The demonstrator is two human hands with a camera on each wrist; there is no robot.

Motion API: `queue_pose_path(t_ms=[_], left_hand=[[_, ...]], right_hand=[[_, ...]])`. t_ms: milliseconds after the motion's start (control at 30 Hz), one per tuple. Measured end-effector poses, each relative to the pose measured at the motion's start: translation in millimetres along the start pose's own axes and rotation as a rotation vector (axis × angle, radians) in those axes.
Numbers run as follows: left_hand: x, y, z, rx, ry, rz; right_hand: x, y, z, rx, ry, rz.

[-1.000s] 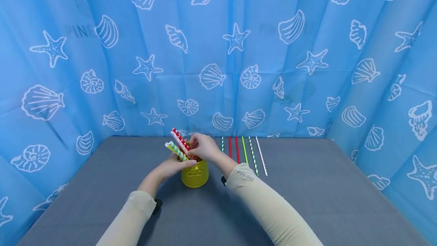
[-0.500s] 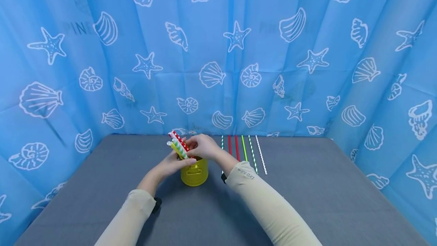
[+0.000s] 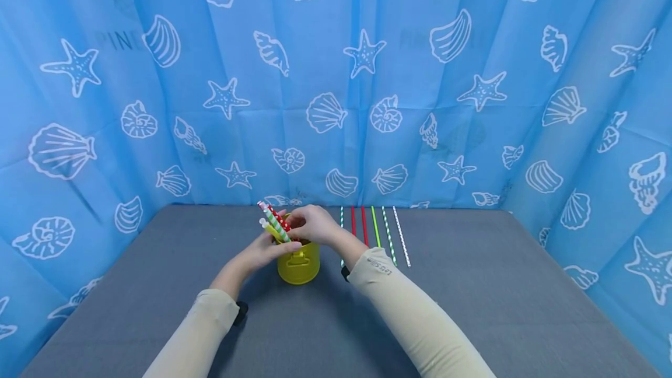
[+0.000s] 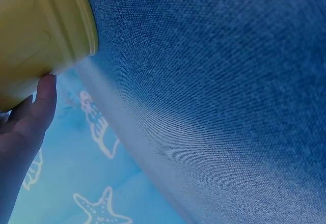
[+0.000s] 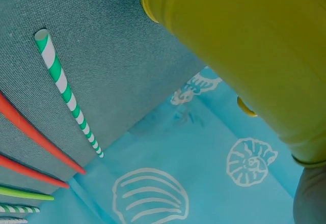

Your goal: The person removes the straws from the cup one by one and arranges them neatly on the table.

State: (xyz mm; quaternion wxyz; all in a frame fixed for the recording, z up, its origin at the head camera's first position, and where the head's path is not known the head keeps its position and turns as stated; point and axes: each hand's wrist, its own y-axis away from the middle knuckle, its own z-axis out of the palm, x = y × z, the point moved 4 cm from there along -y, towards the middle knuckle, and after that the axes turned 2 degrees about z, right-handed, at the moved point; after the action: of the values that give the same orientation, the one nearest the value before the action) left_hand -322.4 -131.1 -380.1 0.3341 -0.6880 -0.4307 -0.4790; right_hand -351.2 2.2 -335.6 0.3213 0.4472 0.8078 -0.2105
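The left hand (image 3: 258, 252) grips the left side of the yellow cup (image 3: 298, 270), thumb at the rim. The right hand (image 3: 316, 225), fingers curled, sits at the mouth; whether it pinches a straw cannot be told. The bunched straws (image 3: 278, 226) tilt up-left, away from it. Six loose straws (image 3: 375, 225) lie rightward on the surface (image 3: 472, 284), nearer the right hand, long axes running front to back.

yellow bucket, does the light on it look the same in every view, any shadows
No: head, the bucket looks bright yellow, with soft shadows on the table beside the sleeves; left wrist, a duller yellow, table tinted blue; right wrist, an olive-tinged bucket.
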Motion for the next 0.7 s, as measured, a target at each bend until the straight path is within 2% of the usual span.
queue_pose_path(t_ms=[200,400,567,700], left_hand=[[-1.2,-0.5,-1.2,0.023,-0.032,-0.045],[0.0,-1.0,0.5,0.022,-0.024,-0.033],[-1.8,-1.6,1.3,0.009,-0.036,0.0],[-2.0,-1.3,1.0,0.009,-0.031,0.01]], right_hand=[[3.6,0.8,-1.8,-0.016,-0.086,-0.009],[6.7,2.8,-4.3,0.016,-0.198,0.002],[8.0,6.8,-5.2,0.074,-0.315,-0.028],[6.1,12.0,-10.7,0.172,-0.415,-0.067]])
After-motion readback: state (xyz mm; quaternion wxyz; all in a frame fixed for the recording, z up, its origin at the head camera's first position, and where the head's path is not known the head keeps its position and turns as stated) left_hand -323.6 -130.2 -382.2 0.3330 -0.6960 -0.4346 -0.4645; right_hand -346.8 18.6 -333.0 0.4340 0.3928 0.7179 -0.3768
